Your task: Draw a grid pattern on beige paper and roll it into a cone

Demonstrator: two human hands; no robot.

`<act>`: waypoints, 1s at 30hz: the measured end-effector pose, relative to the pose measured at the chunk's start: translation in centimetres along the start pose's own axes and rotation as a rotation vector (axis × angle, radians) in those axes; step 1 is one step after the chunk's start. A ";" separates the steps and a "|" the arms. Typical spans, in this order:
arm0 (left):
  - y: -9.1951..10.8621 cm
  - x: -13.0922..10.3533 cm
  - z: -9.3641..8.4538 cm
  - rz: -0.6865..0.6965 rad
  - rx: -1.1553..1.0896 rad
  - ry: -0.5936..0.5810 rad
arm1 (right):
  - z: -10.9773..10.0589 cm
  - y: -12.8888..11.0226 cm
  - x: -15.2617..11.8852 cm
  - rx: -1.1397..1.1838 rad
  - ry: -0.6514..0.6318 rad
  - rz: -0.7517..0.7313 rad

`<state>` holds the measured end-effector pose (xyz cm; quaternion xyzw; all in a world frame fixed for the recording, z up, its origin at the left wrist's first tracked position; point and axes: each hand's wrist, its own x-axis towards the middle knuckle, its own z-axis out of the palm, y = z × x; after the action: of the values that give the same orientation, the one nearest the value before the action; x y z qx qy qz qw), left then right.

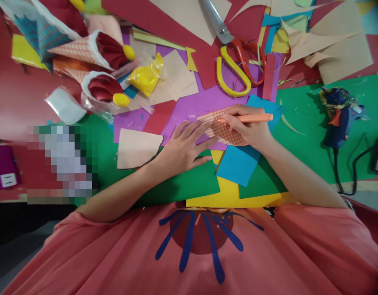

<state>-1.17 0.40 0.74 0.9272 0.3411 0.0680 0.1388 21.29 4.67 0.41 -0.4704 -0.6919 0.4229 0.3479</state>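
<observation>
My right hand [249, 127] is closed around an orange marker [256, 118], its tip down on a cream paper piece [230, 130] with an orange grid drawn on it. The grid covers most of the piece, while lines without crossings show toward its left end. My left hand [190, 141] lies flat with fingers spread, fingertips on the left part of that piece. Left of this hand is a plain cream fan-shaped paper [140, 148] with a dark curved edge. A blue paper [238, 166] lies just below the gridded piece.
Large scissors [233, 53] with red and yellow handles lie beyond my hands. Paper cones [84, 51] with yellow balls and a yellow clay packet [147, 76] sit at the upper left. A corded blue glue gun [339, 123] rests on green paper at right. Paper scraps [333, 45] spread at the back.
</observation>
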 end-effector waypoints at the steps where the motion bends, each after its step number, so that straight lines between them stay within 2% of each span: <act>1: 0.0 0.0 0.0 0.003 0.002 0.003 | 0.0 0.1 0.0 -0.006 -0.004 -0.002; 9: 0.1 0.1 0.0 0.010 -0.006 0.005 | 0.0 0.1 0.1 -0.010 -0.011 -0.018; 17: -0.1 0.0 0.1 0.018 -0.008 0.005 | 0.0 0.2 0.1 0.040 -0.024 0.032; 24: 0.0 0.0 0.0 0.022 0.028 0.011 | -0.3 -0.2 -0.6 0.084 0.141 0.031; 30: -0.1 0.0 0.1 -0.017 -0.010 -0.030 | -0.2 -0.1 -0.1 0.019 0.015 0.036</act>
<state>-1.19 0.48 0.66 0.9246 0.3464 0.0547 0.1489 21.46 4.57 0.58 -0.4827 -0.6766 0.4321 0.3499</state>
